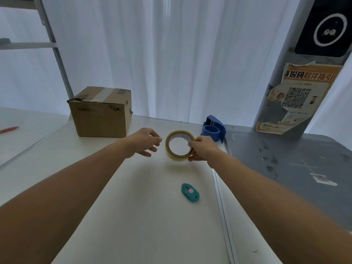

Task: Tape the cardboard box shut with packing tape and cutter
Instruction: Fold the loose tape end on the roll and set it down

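A brown cardboard box (102, 112) stands at the back left of the white table (133, 216), its flaps down with old tape strips on top. My right hand (203, 148) holds a roll of clear packing tape (179, 145) upright above the table, gripping its right rim. Just left of the roll, my left hand (147, 141) hovers with fingers pinched near the roll's left edge, apparently not touching it. A small teal cutter (190, 193) with a pink button lies flat on the table below the roll.
A blue tape dispenser (214, 130) sits at the table's back right edge. A grey metal surface (295, 168) adjoins on the right, with a pillar carrying a poster (297, 98). White curtains hang behind. A red pen (9, 129) lies far left.
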The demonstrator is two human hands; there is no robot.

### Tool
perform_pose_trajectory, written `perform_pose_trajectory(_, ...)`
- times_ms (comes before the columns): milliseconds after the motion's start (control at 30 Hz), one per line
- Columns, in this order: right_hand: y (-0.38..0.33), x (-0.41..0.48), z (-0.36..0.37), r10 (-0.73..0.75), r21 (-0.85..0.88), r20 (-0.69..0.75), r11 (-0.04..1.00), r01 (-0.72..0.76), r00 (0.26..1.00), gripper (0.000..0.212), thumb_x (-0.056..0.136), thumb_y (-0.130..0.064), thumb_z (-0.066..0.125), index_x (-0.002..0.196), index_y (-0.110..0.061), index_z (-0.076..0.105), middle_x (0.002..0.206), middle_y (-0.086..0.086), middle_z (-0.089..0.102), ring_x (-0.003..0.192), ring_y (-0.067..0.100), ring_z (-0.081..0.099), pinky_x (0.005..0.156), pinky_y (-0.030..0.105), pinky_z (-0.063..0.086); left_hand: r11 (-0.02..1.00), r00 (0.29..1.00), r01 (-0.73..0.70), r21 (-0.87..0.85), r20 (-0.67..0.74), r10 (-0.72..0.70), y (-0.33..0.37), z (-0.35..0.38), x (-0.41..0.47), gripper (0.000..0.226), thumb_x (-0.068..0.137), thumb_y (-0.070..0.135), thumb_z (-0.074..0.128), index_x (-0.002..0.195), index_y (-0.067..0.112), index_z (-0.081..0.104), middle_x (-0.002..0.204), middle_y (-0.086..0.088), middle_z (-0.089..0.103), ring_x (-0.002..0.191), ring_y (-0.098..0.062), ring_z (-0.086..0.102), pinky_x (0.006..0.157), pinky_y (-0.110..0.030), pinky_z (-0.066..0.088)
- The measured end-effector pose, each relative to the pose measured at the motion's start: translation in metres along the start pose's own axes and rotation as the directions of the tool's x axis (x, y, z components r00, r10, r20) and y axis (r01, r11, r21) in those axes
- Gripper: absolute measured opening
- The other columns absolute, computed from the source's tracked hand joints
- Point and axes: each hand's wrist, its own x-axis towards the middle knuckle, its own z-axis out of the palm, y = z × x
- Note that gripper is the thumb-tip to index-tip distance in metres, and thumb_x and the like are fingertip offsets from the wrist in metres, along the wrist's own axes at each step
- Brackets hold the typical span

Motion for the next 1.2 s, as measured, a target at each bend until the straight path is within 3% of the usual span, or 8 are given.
perform_pose_trajectory(133, -0.003, 0.03, -0.004, 0.06, -0.025, -0.077, 0.998, -0.062, 0.995, 0.016, 0.089, -0.02, 0.067, 0.099, -0.008, 0.066, 0.09, 0.013, 0.072, 0.067, 0.025, 0.075, 0.073, 0.038, 0.063, 0.99, 0.998, -0.016, 0.142, 0.065, 0.007, 0.004, 0.0, 0.023, 0.02, 0.1, 0.018, 0.052, 0.116, 0.014, 0.063, 0.111, -0.005, 0.068, 0.101, -0.019, 0.067, 0.078, -0.033, 0.059)
perform_pose_trajectory(300, -0.008, 0.059, -0.001, 0.104, -0.093, -0.147, 0.989, -0.119, 0.984, 0.024, 0.089, -0.023, 0.064, 0.103, -0.005, 0.06, 0.092, 0.012, 0.071, 0.067, 0.023, 0.074, 0.074, 0.035, 0.062, 0.926, 0.992, -0.12, 0.357, 0.011, 0.124, 0.008, 0.01, 0.055, 0.025, 0.096, 0.019, 0.053, 0.118, 0.013, 0.063, 0.115, -0.007, 0.067, 0.098, -0.02, 0.062, 0.083, -0.033, 0.052)
perform_pose_trajectory(400, -0.01, 0.073, 0.001, 0.088, -0.136, -0.185, 0.984, -0.114, 0.979, 0.023, 0.089, -0.024, 0.061, 0.103, -0.007, 0.053, 0.102, 0.014, 0.067, 0.076, 0.027, 0.073, 0.075, 0.037, 0.062, 0.771, 0.988, -0.126, 0.624, 0.013, 0.151, 0.006, 0.015, 0.073, 0.045, 0.097, 0.036, 0.052, 0.139, 0.02, 0.05, 0.143, -0.006, 0.053, 0.128, -0.027, 0.049, 0.104, -0.041, 0.043)
perform_pose_trajectory(500, -0.011, 0.081, 0.004, 0.086, -0.17, -0.197, 0.978, -0.12, 0.977, 0.023, 0.092, -0.028, 0.054, 0.103, -0.008, 0.051, 0.104, 0.013, 0.065, 0.085, 0.029, 0.072, 0.079, 0.038, 0.061, 0.633, 0.997, -0.038, 0.773, 0.073, -0.029, -0.001, 0.022, 0.082, 0.072, 0.093, 0.061, 0.046, 0.153, 0.027, 0.028, 0.164, 0.0, 0.021, 0.149, -0.034, 0.017, 0.117, -0.055, 0.022)
perform_pose_trajectory(633, -0.01, 0.087, 0.01, 0.14, -0.099, -0.171, 0.982, -0.159, 0.975, 0.037, 0.094, -0.032, 0.053, 0.121, -0.007, 0.051, 0.106, 0.014, 0.066, 0.078, 0.029, 0.074, 0.077, 0.039, 0.061, 0.609, 0.979, 0.001, 0.793, 0.124, -0.163, -0.008, 0.024, 0.083, 0.09, 0.085, 0.074, 0.047, 0.157, 0.029, 0.015, 0.167, 0.003, 0.006, 0.151, -0.035, 0.007, 0.118, -0.057, 0.017)
perform_pose_trajectory(933, -0.013, 0.093, 0.014, 0.088, -0.243, -0.21, 0.96, -0.139, 0.974, 0.032, 0.097, -0.031, 0.051, 0.115, -0.005, 0.054, 0.107, 0.012, 0.067, 0.083, 0.027, 0.071, 0.067, 0.031, 0.059, 0.579, 0.968, -0.03, 0.815, 0.167, -0.186, -0.006, 0.015, 0.088, 0.097, 0.079, 0.077, 0.053, 0.156, 0.031, 0.014, 0.165, 0.006, 0.009, 0.148, -0.034, 0.02, 0.117, -0.051, 0.026)
perform_pose_trajectory(1033, -0.014, 0.095, 0.015, 0.105, -0.214, -0.209, 0.965, -0.15, 0.972, 0.024, 0.097, -0.03, 0.051, 0.108, -0.008, 0.054, 0.106, 0.011, 0.068, 0.068, 0.023, 0.07, 0.049, 0.026, 0.052, 0.575, 0.967, -0.036, 0.817, 0.174, -0.186, -0.004, 0.013, 0.089, 0.097, 0.077, 0.077, 0.055, 0.155, 0.033, 0.017, 0.164, 0.007, 0.013, 0.147, -0.034, 0.021, 0.115, -0.051, 0.028)
perform_pose_trajectory(1200, -0.018, 0.103, 0.02, 0.138, -0.13, -0.21, 0.977, -0.168, 0.968, 0.024, 0.098, -0.031, 0.052, 0.108, -0.009, 0.052, 0.101, 0.01, 0.065, 0.05, 0.017, 0.066, 0.045, 0.023, 0.052, 0.549, 0.965, -0.059, 0.834, 0.188, -0.181, 0.0, 0.006, 0.091, 0.094, 0.072, 0.078, 0.06, 0.15, 0.037, 0.025, 0.156, 0.007, 0.025, 0.142, -0.032, 0.028, 0.111, -0.05, 0.035)
